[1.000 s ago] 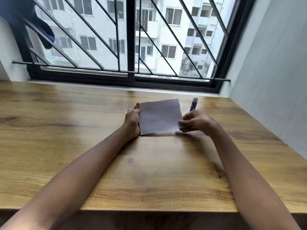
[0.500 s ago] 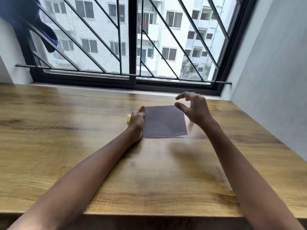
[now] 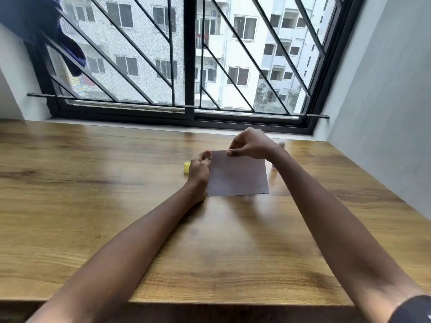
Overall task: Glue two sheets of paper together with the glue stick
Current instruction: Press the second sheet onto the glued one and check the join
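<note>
Paper [image 3: 238, 176]: greyish-purple sheet, lying flat on the wooden table [image 3: 116, 206], near the far edge by the window; whether one sheet or two stacked, cannot tell.
Left hand [image 3: 199, 171]: resting on the table against the sheet's left edge, thumb and fingertips closed on the far-left corner.
Right hand [image 3: 250, 144]: raised over the sheet's far edge, thumb and forefinger pinched narrow on that edge, other fingers curled.
Glue stick [image 3: 281, 144]: standing upright just behind the right wrist, mostly hidden by it, only the pale top showing; blurred.
Yellow cap [image 3: 187, 167]: on the table just left of the left hand, close to the knuckles, apart from the sheet.
Table: bare wood grain between the arms and the near edge.
Window [image 3: 186, 66]: black frame with slanted bars, apartment blocks outside.
Dark blue cloth [image 3: 46, 31]: hanging at upper left over the bars.
Right wall [image 3: 384, 101]: plain grey.
Right forearm: dark band at the lower right corner of the view.
</note>
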The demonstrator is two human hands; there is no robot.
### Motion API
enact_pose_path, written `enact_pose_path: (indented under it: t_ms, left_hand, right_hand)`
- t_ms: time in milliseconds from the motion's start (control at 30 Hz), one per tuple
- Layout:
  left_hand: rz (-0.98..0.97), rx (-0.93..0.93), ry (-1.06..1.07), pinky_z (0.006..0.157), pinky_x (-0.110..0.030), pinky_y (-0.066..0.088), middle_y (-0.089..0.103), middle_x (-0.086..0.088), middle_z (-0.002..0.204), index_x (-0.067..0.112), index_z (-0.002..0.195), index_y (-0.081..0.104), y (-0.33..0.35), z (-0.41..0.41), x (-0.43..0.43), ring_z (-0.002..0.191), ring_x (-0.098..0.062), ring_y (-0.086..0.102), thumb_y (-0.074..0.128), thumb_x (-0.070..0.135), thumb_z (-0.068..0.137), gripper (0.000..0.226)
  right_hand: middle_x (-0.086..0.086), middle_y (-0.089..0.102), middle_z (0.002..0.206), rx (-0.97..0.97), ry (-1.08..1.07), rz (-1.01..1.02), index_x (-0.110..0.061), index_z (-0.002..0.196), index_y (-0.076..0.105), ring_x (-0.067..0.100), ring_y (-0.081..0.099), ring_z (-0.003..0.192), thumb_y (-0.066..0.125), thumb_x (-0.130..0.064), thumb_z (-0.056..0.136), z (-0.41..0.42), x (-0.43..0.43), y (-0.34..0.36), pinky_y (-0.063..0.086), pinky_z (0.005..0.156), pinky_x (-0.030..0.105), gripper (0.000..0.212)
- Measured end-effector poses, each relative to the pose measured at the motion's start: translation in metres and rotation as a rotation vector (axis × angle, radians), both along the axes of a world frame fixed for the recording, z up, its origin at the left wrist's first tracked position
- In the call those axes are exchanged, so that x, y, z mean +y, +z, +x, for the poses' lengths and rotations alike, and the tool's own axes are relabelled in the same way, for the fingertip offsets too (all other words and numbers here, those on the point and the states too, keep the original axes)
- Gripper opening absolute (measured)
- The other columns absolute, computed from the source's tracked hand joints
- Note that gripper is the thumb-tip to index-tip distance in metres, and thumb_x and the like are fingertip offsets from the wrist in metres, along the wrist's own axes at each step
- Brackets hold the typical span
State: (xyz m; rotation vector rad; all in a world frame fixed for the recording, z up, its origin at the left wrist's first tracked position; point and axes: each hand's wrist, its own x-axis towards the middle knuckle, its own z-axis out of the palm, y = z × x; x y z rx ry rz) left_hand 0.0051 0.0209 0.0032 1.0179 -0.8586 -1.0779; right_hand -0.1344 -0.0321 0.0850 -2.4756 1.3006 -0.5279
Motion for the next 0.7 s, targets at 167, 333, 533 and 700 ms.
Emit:
enact_pose_path:
  t_ms: [167, 333, 533, 700]
  left_hand:
    - [0.005, 0.000, 0.028, 0.065, -0.030, 0.043, 0.057, -0.002, 0.075, 0.017, 0.075, 0.055, 0.001, 0.000, 0.001, 0.068, -0.015, 0.051, 0.036, 0.016, 0.100, 0.031]
    - [0.045, -0.008, 0.038, 0.084, -0.040, 0.041, 0.057, -0.011, 0.095, 0.017, 0.079, 0.059, -0.001, 0.003, 0.001, 0.091, -0.024, 0.048, 0.040, 0.022, 0.099, 0.028]
    - [0.035, 0.102, -0.019, 0.065, -0.032, 0.050, 0.064, -0.003, 0.080, 0.017, 0.082, 0.060, 0.002, 0.003, 0.002, 0.071, -0.018, 0.058, 0.040, 0.021, 0.099, 0.026]
    - [0.074, 0.077, -0.100, 0.062, -0.032, 0.042, 0.069, 0.002, 0.079, 0.020, 0.086, 0.068, 0.005, 0.008, 0.005, 0.077, -0.024, 0.060, 0.059, 0.040, 0.079, 0.023]
  right_hand:
    - [0.007, 0.073, 0.080, -0.091, -0.072, 0.054, -0.012, 0.088, 0.077, -0.010, 0.054, 0.058, 0.077, -0.029, 0.075, -0.027, -0.005, 0.001, 0.041, 0.061, 0.014, 0.021]
    - [0.012, 0.074, 0.085, -0.190, -0.133, 0.079, -0.011, 0.087, 0.076, 0.008, 0.057, 0.079, 0.077, -0.026, 0.076, -0.055, -0.006, 0.001, 0.042, 0.070, 0.024, 0.019]
    - [0.006, 0.065, 0.065, -0.300, -0.166, 0.070, -0.006, 0.082, 0.073, -0.001, 0.054, 0.046, 0.073, -0.019, 0.079, -0.061, -0.004, -0.001, 0.042, 0.045, 0.008, 0.013]
    - [0.006, 0.063, 0.067, -0.562, -0.204, 0.068, -0.010, 0.079, 0.064, 0.002, 0.059, 0.044, 0.066, -0.013, 0.086, -0.062, -0.001, -0.014, 0.049, 0.044, 0.016, 0.007]
